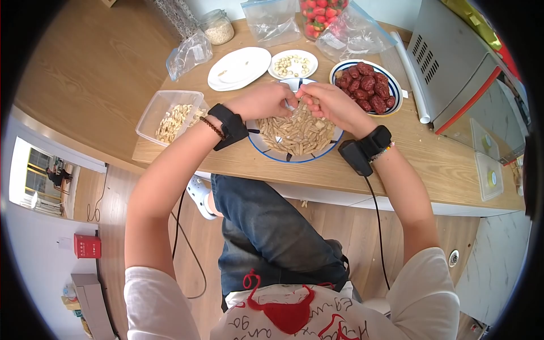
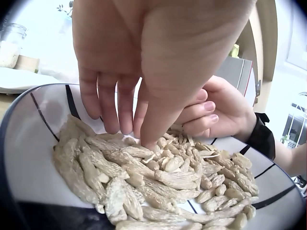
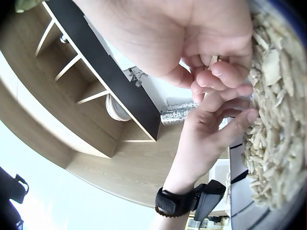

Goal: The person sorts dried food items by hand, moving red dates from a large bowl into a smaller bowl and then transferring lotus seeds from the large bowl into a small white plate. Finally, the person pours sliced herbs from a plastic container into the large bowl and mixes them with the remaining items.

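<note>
A white plate with a blue rim and dark stripes [image 1: 266, 148] holds a heap of pale, wrinkled dried root pieces [image 1: 297, 133]. Over its far side my left hand [image 1: 264, 102] reaches down, its fingers fairly straight and the thumb tip at the heap in the left wrist view. Right beside it is my right hand [image 1: 334, 105], fingers curled in toward the palm. In the right wrist view a thin pale root piece [image 3: 214, 60] shows between the right fingers; most of it is hidden. The two hands' fingertips overlap in that view.
Behind the plate stand a small plate of pale round seeds [image 1: 293, 65], stacked white plates [image 1: 238, 69] and a bowl of red dates [image 1: 368, 85]. A clear tub of pale pieces [image 1: 170, 119] sits left. At right are a white roll [image 1: 412, 79] and a grey appliance [image 1: 453, 56].
</note>
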A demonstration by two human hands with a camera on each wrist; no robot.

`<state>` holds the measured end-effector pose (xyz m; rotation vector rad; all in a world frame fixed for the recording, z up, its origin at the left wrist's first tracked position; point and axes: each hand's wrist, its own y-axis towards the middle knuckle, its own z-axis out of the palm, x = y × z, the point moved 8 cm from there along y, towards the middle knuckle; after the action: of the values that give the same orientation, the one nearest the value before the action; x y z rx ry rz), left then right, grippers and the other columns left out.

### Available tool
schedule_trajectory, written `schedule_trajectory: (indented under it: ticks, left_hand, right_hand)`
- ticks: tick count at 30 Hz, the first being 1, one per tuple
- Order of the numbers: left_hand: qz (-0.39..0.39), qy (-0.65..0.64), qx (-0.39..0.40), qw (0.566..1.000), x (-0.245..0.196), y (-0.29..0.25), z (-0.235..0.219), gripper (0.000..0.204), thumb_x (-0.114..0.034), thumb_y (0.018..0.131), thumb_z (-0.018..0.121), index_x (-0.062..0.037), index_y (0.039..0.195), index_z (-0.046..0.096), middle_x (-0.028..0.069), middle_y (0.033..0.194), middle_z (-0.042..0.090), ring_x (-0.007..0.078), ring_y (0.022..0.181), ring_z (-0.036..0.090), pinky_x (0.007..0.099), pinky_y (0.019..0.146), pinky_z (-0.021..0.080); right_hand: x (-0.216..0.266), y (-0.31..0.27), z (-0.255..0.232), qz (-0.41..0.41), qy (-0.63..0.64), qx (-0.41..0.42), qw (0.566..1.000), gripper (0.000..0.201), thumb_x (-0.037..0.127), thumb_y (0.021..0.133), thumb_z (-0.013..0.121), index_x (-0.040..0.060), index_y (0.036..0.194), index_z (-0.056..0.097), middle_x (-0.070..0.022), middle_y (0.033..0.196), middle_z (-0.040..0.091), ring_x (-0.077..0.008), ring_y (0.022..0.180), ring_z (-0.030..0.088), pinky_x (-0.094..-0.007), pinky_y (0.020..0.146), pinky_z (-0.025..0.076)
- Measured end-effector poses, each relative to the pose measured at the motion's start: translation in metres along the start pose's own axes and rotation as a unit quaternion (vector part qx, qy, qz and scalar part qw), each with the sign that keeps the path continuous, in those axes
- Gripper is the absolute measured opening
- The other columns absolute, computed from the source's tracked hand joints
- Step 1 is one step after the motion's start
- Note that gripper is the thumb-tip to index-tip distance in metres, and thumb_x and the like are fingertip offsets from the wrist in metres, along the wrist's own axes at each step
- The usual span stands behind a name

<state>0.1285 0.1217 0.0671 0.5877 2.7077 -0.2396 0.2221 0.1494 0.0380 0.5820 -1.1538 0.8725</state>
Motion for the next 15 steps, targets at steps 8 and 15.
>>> schedule_trajectory:
  ticks: [8, 15]
  left_hand:
    - [-0.015, -0.014, 0.004, 1.000, 0.0006, 0.0019, 0.0015, 0.023, -0.010, 0.074, 0.072, 0.0002, 0.091, 0.062, 0.0105, 0.081, 0.064, 0.0184, 0.075, 0.063, 0.0308, 0.068, 0.050]
    - [-0.020, 0.021, 0.029, 0.999, -0.0012, 0.0012, 0.0050, 0.015, -0.011, 0.075, 0.067, -0.0034, 0.086, 0.061, 0.0083, 0.076, 0.062, 0.0197, 0.072, 0.061, 0.0323, 0.066, 0.048]
  right_hand:
    - [-0.0018, 0.0014, -0.0011, 0.005, -0.011, 0.002, 1.000, 0.019, 0.024, 0.091, 0.052, 0.0065, 0.091, 0.058, 0.0049, 0.071, 0.043, -0.0047, 0.061, 0.037, -0.0204, 0.054, 0.031]
    - [-0.0015, 0.0020, -0.0012, 0.004, -0.020, 0.000, 1.000, 0.020, 0.025, 0.091, 0.051, 0.0065, 0.089, 0.058, 0.0053, 0.071, 0.044, -0.0047, 0.062, 0.038, -0.0207, 0.055, 0.031]
